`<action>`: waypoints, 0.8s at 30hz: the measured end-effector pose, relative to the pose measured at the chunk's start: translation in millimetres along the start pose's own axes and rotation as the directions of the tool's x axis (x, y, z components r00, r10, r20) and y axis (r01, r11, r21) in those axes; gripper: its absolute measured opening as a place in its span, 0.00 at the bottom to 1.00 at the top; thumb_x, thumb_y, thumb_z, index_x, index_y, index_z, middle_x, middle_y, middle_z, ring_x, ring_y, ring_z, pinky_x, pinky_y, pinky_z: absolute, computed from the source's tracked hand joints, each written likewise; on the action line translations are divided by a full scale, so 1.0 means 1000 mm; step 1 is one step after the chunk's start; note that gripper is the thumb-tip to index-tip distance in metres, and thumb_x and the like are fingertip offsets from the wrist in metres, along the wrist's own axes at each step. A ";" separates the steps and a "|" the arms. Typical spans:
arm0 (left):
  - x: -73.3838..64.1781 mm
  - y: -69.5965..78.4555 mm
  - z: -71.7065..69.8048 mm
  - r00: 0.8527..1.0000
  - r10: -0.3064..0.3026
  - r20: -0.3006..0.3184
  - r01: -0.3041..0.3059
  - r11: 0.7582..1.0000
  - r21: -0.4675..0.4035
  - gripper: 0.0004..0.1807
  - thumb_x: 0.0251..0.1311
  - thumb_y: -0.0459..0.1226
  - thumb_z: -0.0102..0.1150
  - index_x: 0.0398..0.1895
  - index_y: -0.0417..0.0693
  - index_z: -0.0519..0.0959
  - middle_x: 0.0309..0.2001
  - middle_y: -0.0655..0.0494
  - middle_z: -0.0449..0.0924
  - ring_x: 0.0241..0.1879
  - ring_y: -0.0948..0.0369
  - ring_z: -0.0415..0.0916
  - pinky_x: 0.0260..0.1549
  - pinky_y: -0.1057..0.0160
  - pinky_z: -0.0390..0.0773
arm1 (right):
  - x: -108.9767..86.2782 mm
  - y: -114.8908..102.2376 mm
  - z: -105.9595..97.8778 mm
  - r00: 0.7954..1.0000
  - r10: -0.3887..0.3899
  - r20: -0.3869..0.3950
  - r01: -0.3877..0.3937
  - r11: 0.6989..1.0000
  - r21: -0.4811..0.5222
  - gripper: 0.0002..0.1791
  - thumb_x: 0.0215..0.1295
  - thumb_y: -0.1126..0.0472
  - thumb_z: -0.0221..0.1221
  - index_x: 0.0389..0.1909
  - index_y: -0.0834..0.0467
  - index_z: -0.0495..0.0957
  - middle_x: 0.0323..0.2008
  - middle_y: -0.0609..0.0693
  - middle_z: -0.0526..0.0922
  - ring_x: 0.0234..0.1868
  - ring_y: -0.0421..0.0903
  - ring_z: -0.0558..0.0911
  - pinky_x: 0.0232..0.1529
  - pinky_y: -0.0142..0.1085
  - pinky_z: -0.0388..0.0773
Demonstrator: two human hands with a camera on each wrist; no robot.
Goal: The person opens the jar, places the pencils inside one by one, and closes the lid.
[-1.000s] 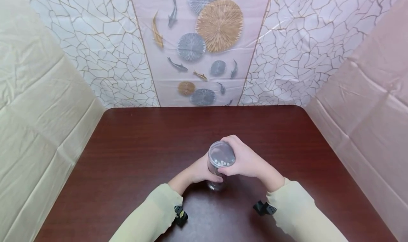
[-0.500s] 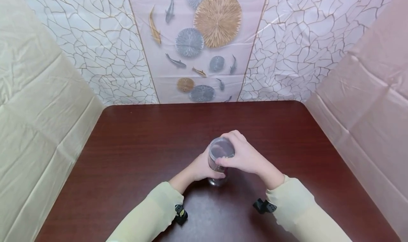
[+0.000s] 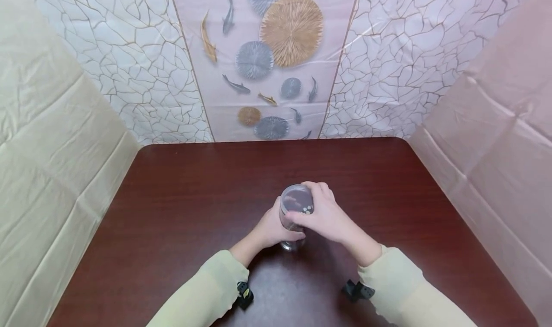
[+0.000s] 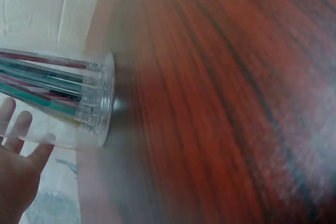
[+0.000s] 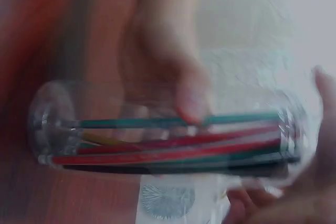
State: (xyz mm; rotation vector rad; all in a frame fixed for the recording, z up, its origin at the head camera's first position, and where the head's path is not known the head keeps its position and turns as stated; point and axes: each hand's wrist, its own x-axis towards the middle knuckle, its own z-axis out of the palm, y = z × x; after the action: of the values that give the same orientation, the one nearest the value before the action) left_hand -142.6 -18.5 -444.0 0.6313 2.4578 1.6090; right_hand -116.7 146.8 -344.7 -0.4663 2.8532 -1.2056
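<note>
A tall clear cylindrical jar (image 3: 292, 245) stands on the table between the two hands, leaning slightly in the head view. Inside it lie several long pencils (image 5: 178, 145) in red, green and black, with metal bands at the base end in the left wrist view. My left hand (image 3: 274, 225) wraps round the jar's body, its thumb across the near side. Over the round, see-through top (image 3: 295, 197) my right hand (image 3: 326, 215) grips the rim, thumb in front and fingers behind. A few small whitish tips show through this top near the right fingers.
The dark reddish-brown table (image 3: 194, 183) extends around the jar. A patterned curtain (image 3: 254, 59) hangs behind it, with plain beige cloth (image 3: 60, 164) along both sides. Small black devices (image 3: 359, 290) sit at the sleeve cuffs.
The right hand has turned slightly at the rim, its thumb shifting left. The whitish tips under the top have moved from its front edge to the right. The left hand keeps its hold.
</note>
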 end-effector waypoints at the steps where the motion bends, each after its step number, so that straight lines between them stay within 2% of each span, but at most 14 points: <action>1: 0.000 -0.001 0.000 1.000 0.007 0.005 -0.007 1.000 -0.005 0.50 0.34 0.44 0.77 0.62 0.47 0.58 0.49 0.55 0.74 0.47 0.60 0.73 0.48 0.60 0.72 | 0.002 0.003 -0.004 0.999 -0.013 0.034 0.012 0.999 0.033 0.43 0.52 0.45 0.65 0.64 0.60 0.60 0.54 0.58 0.66 0.54 0.53 0.65 0.51 0.48 0.67; 4: 0.001 -0.006 -0.002 0.999 0.035 0.036 -0.034 0.999 -0.030 0.52 0.33 0.43 0.78 0.63 0.46 0.57 0.49 0.54 0.75 0.48 0.60 0.73 0.50 0.60 0.70 | 0.011 0.016 -0.013 0.987 -0.092 0.133 0.074 0.988 0.137 0.46 0.55 0.51 0.64 0.70 0.59 0.50 0.55 0.60 0.66 0.54 0.52 0.68 0.55 0.49 0.65; 5: 0.002 -0.007 -0.003 0.998 0.041 0.050 -0.038 0.998 -0.046 0.52 0.33 0.43 0.78 0.64 0.46 0.56 0.50 0.54 0.75 0.49 0.60 0.72 0.51 0.60 0.70 | 0.014 0.020 -0.014 0.979 -0.122 0.161 0.095 0.981 0.166 0.47 0.54 0.52 0.65 0.71 0.57 0.50 0.56 0.59 0.66 0.55 0.51 0.68 0.55 0.49 0.65; 8: 0.001 -0.010 -0.004 0.997 0.036 0.071 -0.031 0.997 -0.075 0.55 0.33 0.41 0.78 0.66 0.46 0.54 0.51 0.54 0.74 0.49 0.61 0.72 0.51 0.61 0.69 | 0.020 0.025 -0.012 0.958 -0.190 0.214 0.135 0.959 0.250 0.44 0.51 0.58 0.68 0.68 0.57 0.57 0.55 0.56 0.69 0.55 0.51 0.71 0.56 0.49 0.66; 10: 0.000 -0.008 -0.004 0.997 0.027 0.066 -0.022 0.997 -0.077 0.55 0.34 0.41 0.78 0.67 0.46 0.53 0.52 0.54 0.74 0.49 0.61 0.72 0.51 0.61 0.70 | 0.022 0.028 -0.008 0.957 -0.202 0.210 0.136 0.948 0.288 0.39 0.50 0.60 0.69 0.64 0.58 0.63 0.55 0.54 0.71 0.54 0.51 0.72 0.55 0.50 0.67; 14: -0.003 -0.005 0.000 1.000 0.014 0.014 -0.013 0.999 -0.043 0.51 0.34 0.44 0.77 0.64 0.47 0.57 0.50 0.55 0.75 0.47 0.61 0.73 0.48 0.61 0.72 | 0.018 0.030 0.004 0.982 -0.147 0.122 0.099 0.937 0.335 0.37 0.46 0.62 0.71 0.60 0.58 0.67 0.51 0.52 0.76 0.50 0.51 0.75 0.51 0.48 0.70; 18: -0.005 -0.005 0.002 1.000 0.012 -0.029 -0.012 1.000 0.005 0.47 0.34 0.46 0.76 0.60 0.48 0.61 0.48 0.56 0.76 0.45 0.61 0.74 0.45 0.61 0.73 | 0.009 0.026 0.016 0.997 -0.072 -0.020 0.075 0.949 0.305 0.39 0.44 0.59 0.72 0.59 0.55 0.67 0.50 0.50 0.76 0.47 0.49 0.76 0.49 0.47 0.71; 21: -0.005 -0.004 0.003 0.999 0.007 -0.047 -0.006 1.000 0.023 0.47 0.34 0.47 0.76 0.59 0.48 0.62 0.47 0.56 0.77 0.44 0.61 0.75 0.44 0.61 0.73 | 0.003 0.022 0.028 0.990 0.002 -0.144 0.040 0.956 0.291 0.40 0.42 0.59 0.72 0.59 0.53 0.67 0.51 0.50 0.74 0.47 0.48 0.75 0.48 0.46 0.70; 24: -0.004 -0.003 0.003 0.998 0.001 -0.058 0.001 0.999 0.033 0.48 0.32 0.47 0.77 0.59 0.48 0.62 0.47 0.56 0.77 0.44 0.61 0.75 0.44 0.61 0.74 | -0.001 0.018 0.041 0.962 0.076 -0.263 0.009 0.952 0.305 0.41 0.42 0.59 0.72 0.60 0.53 0.66 0.53 0.51 0.71 0.49 0.50 0.74 0.49 0.45 0.70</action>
State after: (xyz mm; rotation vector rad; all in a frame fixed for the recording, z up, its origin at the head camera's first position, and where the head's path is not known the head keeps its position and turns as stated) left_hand -138.7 -19.2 -448.4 0.5971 2.5307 1.6115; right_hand -115.2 130.1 -386.2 -0.2556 2.7878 -1.7922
